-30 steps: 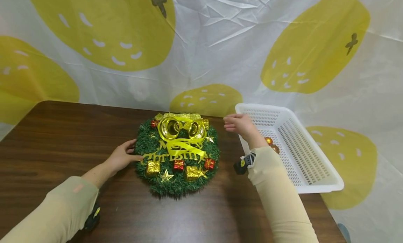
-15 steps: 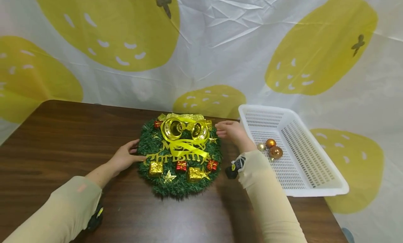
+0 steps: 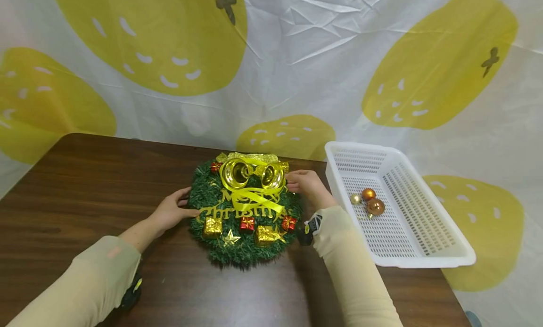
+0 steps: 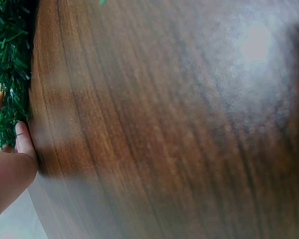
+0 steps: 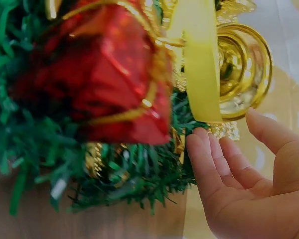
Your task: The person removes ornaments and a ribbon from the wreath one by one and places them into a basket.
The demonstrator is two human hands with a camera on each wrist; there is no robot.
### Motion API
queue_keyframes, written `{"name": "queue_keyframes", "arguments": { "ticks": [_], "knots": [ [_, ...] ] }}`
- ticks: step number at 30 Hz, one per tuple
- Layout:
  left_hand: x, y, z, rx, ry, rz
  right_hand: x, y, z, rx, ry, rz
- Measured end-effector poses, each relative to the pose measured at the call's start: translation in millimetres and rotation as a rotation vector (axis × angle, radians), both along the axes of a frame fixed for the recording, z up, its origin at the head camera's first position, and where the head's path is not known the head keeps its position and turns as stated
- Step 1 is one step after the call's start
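Note:
A round green Christmas wreath lies on the brown table, with gold "Merry Christmas" lettering, small red and gold gift boxes, stars, two gold bells and a yellow ribbon. My left hand grips the wreath's left edge, thumb on top and fingers at the outer side. At the upper right edge, my right hand touches the greenery beside a bell, its fingers mostly straight. In the right wrist view, a red gift box looms close and the thumb stands apart from the fingers.
To the right stands a white perforated basket. It contains an orange bauble, a brown bauble and a small pale gold bauble. Behind the wooden table hangs a white cloth with yellow fruit prints.
My right hand has moved left from the basket's edge to the wreath's upper right, uncovering the baubles. The left hand stays at the wreath. The head view has shifted slightly.

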State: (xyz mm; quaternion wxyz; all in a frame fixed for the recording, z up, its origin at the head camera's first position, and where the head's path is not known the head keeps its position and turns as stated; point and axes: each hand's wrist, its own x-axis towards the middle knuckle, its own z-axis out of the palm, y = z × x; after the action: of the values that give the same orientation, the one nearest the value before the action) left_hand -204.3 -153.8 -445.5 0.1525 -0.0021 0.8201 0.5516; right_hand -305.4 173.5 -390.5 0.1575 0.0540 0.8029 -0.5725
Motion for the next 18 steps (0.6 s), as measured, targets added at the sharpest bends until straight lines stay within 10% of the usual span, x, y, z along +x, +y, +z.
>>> {"name": "queue_keyframes", "arguments": {
  "ticks": [18],
  "knots": [
    [-0.6, -1.5, -1.3, -0.009, 0.007, -0.002, -6.9, -9.2, -14.7, 0.014, -0.030, -0.084]
  ]
}}
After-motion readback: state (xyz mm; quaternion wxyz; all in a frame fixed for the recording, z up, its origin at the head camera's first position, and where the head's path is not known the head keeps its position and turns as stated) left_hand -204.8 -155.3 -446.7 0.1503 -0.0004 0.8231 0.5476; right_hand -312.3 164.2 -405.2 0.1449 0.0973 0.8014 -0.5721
